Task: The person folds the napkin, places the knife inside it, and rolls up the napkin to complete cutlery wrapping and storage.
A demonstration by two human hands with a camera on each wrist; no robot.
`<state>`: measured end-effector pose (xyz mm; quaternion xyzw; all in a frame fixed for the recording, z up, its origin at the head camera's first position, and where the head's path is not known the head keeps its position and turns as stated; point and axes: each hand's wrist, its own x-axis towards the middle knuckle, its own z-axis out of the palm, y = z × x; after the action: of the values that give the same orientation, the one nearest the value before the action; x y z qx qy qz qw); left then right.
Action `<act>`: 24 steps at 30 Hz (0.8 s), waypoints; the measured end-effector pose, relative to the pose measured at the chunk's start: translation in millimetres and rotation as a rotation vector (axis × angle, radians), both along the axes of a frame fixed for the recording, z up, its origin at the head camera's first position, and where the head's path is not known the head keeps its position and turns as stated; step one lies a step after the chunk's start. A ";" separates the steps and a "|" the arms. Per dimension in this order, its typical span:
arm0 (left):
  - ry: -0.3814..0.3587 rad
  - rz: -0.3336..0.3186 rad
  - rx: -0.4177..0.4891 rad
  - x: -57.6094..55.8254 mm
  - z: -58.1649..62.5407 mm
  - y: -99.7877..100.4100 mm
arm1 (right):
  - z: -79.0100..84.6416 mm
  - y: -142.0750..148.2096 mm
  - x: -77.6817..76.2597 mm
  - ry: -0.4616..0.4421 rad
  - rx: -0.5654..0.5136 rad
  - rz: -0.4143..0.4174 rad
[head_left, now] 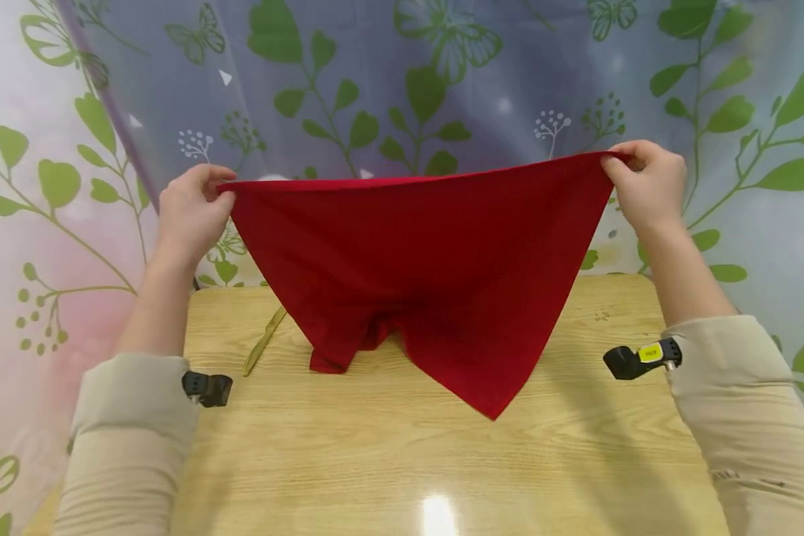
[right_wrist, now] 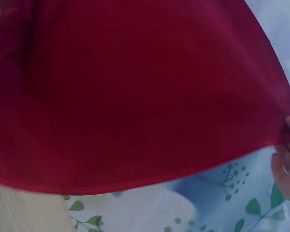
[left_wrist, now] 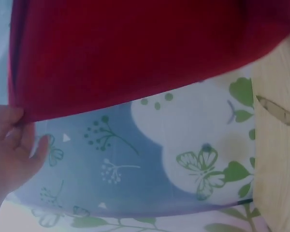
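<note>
A plain red cloth (head_left: 429,246) is stretched between both hands above the table. At its upper left corner, the left hand (head_left: 190,212) pinches the fabric between thumb and fingers. My right hand (head_left: 650,182) pinches the opposite upper corner and is slightly higher. The top edge runs nearly straight from hand to hand. Below, the cloth hangs down, with a pointed corner at the lower right and a bunched fold at the lower left. Both wrist views show the red fabric spread wide, with the pinching fingers (left_wrist: 19,116) at its edge in the left one.
A gold-coloured table knife (head_left: 264,342) lies on the wooden table (head_left: 375,454), left of the cloth. Behind the table hangs a curtain (head_left: 502,82) printed with green leaves and butterflies. Small black cameras (head_left: 208,388) are worn at both sleeve cuffs.
</note>
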<state>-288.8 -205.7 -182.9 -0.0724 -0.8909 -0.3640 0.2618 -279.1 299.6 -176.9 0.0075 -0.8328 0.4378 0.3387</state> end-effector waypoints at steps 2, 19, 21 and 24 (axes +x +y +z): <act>-0.112 -0.053 0.056 2.2 -3.6 -5.1 | -5.5 6.7 2.1 -0.062 -0.104 0.091; -0.772 -0.635 -0.020 13.9 -55.7 -45.4 | -56.7 56.7 21.0 -0.714 0.192 0.736; -0.809 -0.661 -0.051 17.2 -55.2 -47.4 | -57.2 57.5 23.1 -0.764 0.202 0.809; -0.849 -0.700 -0.099 23.4 -53.1 -47.5 | -56.0 56.5 28.0 -0.805 0.239 0.899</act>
<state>-265.3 -253.3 -236.0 -0.2234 -0.8570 -0.3842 -0.2607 -251.0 356.1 -232.9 0.2298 -0.8540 0.4099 -0.2234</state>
